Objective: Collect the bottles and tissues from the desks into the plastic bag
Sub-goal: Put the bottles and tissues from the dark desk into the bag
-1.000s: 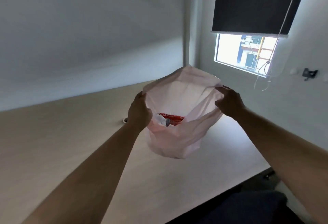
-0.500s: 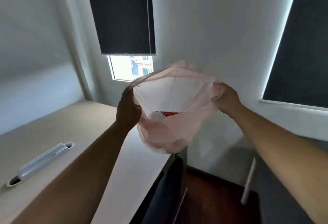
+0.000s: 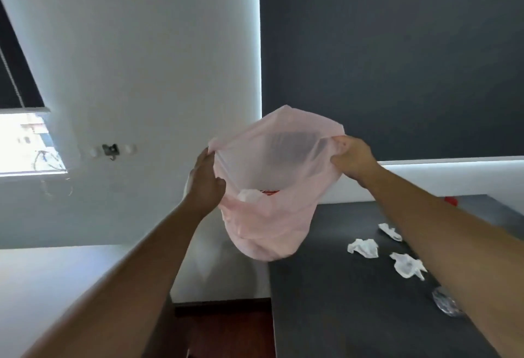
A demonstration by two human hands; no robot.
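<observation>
As it hangs open, plastic bag [image 3: 272,216]: thin, limp, light.
Left hand [image 3: 205,185]: grips its rim.
Right hand [image 3: 353,159]: pinches opposite rim.
Tissues [image 3: 363,247]: crumpled, soft; pinch anywhere.

1. The plastic bag [image 3: 269,216] hangs at frame centre, its rim held between the left hand [image 3: 205,182] and the right hand [image 3: 353,156].
2. The desk [image 3: 354,315] fills the lower right, under the bag.
3. On it, right of the bag: three tissues [image 3: 363,247], with a bottle [image 3: 446,305] lower in the frame.

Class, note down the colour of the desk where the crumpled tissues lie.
The desk is dark grey, almost black; the white tissues stand out against it. The head view shows it best.
</observation>
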